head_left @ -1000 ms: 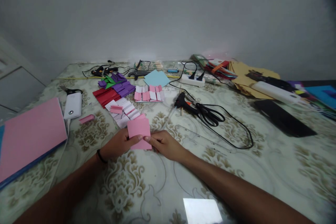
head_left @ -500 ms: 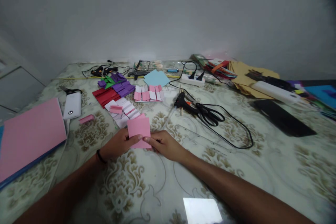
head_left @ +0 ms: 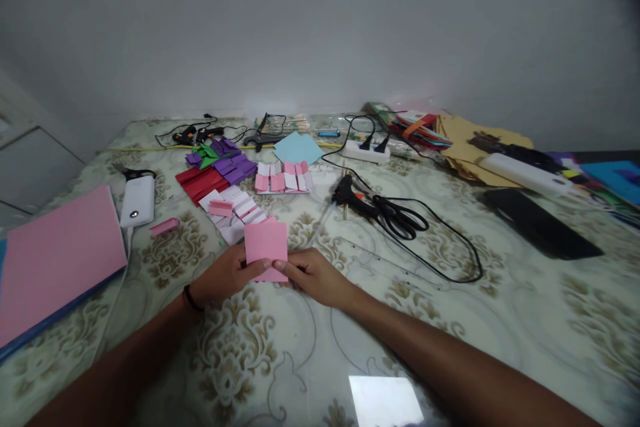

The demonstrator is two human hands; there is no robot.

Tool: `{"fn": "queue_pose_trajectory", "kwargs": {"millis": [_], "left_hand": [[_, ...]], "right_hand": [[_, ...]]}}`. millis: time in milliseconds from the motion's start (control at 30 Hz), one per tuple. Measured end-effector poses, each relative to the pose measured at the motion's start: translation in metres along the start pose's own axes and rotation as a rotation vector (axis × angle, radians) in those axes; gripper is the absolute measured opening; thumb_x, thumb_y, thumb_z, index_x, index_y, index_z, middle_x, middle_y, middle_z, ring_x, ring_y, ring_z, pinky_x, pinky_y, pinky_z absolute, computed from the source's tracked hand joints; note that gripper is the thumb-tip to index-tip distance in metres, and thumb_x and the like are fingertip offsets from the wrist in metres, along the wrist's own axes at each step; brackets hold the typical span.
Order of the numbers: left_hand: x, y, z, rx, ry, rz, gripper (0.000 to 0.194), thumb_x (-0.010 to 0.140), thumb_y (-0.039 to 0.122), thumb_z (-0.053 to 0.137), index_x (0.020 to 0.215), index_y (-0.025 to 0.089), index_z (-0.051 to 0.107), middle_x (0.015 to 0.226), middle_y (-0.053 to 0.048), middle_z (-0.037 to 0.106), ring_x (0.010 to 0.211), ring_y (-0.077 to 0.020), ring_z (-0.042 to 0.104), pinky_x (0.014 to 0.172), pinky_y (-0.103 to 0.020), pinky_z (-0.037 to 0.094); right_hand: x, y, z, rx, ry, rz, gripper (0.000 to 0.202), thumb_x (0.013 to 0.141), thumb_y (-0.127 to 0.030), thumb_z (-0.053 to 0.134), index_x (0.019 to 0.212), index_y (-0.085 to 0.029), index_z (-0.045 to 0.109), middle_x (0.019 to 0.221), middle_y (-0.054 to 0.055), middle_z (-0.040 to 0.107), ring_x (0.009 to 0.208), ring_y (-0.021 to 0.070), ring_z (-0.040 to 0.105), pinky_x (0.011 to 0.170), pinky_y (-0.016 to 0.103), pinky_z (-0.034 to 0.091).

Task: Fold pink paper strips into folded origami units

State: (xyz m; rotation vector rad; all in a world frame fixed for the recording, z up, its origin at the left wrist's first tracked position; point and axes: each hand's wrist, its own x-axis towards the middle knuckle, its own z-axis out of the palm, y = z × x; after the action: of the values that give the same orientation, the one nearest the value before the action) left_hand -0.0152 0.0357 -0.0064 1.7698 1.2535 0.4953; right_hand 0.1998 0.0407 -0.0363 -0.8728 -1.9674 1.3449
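A small pink sheet of paper (head_left: 266,241) is held up between both hands above the table. My left hand (head_left: 231,275) pinches its lower left part, thumb in front and fingers behind. On the lower right, my right hand (head_left: 313,275) grips it the same way, the two thumb tips nearly meeting. The fingers behind the paper are hidden. Just beyond lie folded white and pink paper pieces (head_left: 243,203), with folded red paper (head_left: 203,181) and purple paper (head_left: 235,168) further back. Another row of folded pink and white pieces (head_left: 283,177) sits behind the held sheet.
A glue gun (head_left: 356,199) with a coiled black cable lies right of the hands, near a clear ruler (head_left: 385,260). At left are a white power bank (head_left: 138,201), scissors (head_left: 135,173) and a pink paper stack (head_left: 63,260). A power strip (head_left: 366,152) stands behind.
The pink sheet has shifted very slightly to the right. Both hands keep their hold, and the other things have stayed where they were.
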Motion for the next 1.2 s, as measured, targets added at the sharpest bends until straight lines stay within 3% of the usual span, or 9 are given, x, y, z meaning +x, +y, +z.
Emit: {"fn": "queue_pose_trajectory", "kwargs": {"millis": [400, 800, 1200], "left_hand": [[0.0014, 0.0006, 0.0007, 0.037, -0.044, 0.064, 0.034, 0.091, 0.043, 0.049, 0.073, 0.015, 0.055, 0.07, 0.0, 0.054, 0.065, -0.0133, 0.044, 0.058, -0.022, 0.035], [0.0013, -0.0011, 0.0009, 0.044, -0.048, 0.045, 0.033, 0.09, 0.042, 0.049, 0.07, 0.016, 0.051, 0.065, 0.001, 0.048, 0.061, -0.0121, 0.04, 0.055, -0.022, 0.031], [0.0019, 0.0007, 0.0017, 0.031, -0.038, 0.077, 0.031, 0.09, 0.039, 0.051, 0.07, 0.015, 0.053, 0.067, 0.001, 0.052, 0.062, -0.0119, 0.042, 0.057, -0.022, 0.033]], "right_hand": [[-0.0001, 0.0016, 0.0007, -0.02, 0.011, -0.02, 0.061, 0.102, -0.059, 0.042, 0.059, -0.016, 0.048, 0.052, -0.003, 0.047, 0.05, 0.0078, 0.041, 0.051, 0.02, 0.032], [0.0004, -0.0001, 0.0002, -0.028, 0.008, -0.043, 0.058, 0.103, -0.055, 0.043, 0.06, -0.016, 0.048, 0.053, -0.002, 0.048, 0.052, 0.0083, 0.042, 0.053, 0.021, 0.033], [0.0003, 0.0026, 0.0009, -0.044, 0.005, -0.046, 0.054, 0.104, -0.048, 0.044, 0.061, -0.015, 0.048, 0.056, -0.003, 0.044, 0.052, 0.0076, 0.04, 0.053, 0.02, 0.03]]}}
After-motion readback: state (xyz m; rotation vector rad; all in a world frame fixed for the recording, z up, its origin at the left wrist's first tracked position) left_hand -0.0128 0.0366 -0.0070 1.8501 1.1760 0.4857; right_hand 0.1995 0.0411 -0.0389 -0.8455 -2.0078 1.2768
